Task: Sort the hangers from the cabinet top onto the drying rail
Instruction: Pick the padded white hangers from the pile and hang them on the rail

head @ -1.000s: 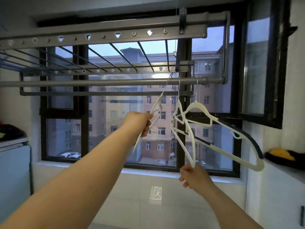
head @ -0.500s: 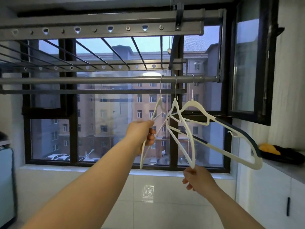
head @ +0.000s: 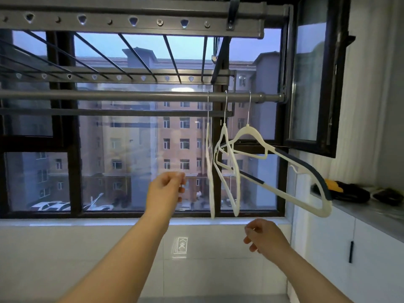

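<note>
Three hangers: white plastic with metal hooks, all hooked side by side over the rail (head: pixel 131 96), right of the frame's centre.
Left hanger (head: pixel 211 193): hangs straight down and is seen edge-on, as a thin white strip.
Middle hanger (head: pixel 224 133): just beside the left one and turned nearly edge-on; its lower corner sits level with the left one's bottom end.
Right hanger (head: pixel 247 129): turned broadside and tilted. Its long arm, which has dark blue grip strips, reaches down toward the right side of the frame.
Rail: a round grey bar running across the frame in front of the window (head: pixel 122 162), ending at a bracket on the right.
Left hand (head: pixel 166 189): raised at the centre of the frame, near the left hanger but not touching it. The fingers are loosely curled and hold nothing, and the fingertips are blurred.
Right hand (head: pixel 264 237): lower right of centre, below the hangers' bottom ends and apart from them. The fingers are loosely curled and empty.
Cabinet top (head: pixel 371 213): a grey surface at the right edge of the frame, carrying a dark bundle (head: pixel 349 193) with a yellow patch. What the bundle is cannot be told.
Upper rack (head: pixel 131 20): a grey bar with holes across the top of the frame, with thin rods behind it.
</note>
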`<control>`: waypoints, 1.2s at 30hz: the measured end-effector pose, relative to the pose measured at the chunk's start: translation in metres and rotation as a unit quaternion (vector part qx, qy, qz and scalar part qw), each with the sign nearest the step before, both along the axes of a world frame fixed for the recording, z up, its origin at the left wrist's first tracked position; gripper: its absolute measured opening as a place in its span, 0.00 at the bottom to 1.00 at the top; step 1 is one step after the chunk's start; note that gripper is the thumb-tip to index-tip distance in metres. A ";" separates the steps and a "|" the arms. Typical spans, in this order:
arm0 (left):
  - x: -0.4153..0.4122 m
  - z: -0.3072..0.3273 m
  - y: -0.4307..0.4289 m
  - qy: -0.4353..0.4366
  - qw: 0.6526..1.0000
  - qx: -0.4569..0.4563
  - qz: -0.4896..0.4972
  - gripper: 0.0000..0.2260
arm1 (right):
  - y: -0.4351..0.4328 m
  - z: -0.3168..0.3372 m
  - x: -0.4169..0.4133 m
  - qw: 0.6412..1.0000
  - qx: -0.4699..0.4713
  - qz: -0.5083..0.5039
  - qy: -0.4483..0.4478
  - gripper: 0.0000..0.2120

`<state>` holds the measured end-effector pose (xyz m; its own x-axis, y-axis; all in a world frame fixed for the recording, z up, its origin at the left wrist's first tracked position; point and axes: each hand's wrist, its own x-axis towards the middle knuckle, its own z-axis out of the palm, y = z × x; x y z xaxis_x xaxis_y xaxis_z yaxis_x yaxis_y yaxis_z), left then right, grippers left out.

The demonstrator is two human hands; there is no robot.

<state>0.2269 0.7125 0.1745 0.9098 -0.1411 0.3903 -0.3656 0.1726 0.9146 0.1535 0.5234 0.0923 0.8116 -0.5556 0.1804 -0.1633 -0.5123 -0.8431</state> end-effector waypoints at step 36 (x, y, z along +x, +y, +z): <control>-0.232 -0.244 -0.521 0.013 0.869 0.340 -0.360 0.20 | -0.476 -0.110 -0.344 0.867 -0.237 -0.399 0.184 0.11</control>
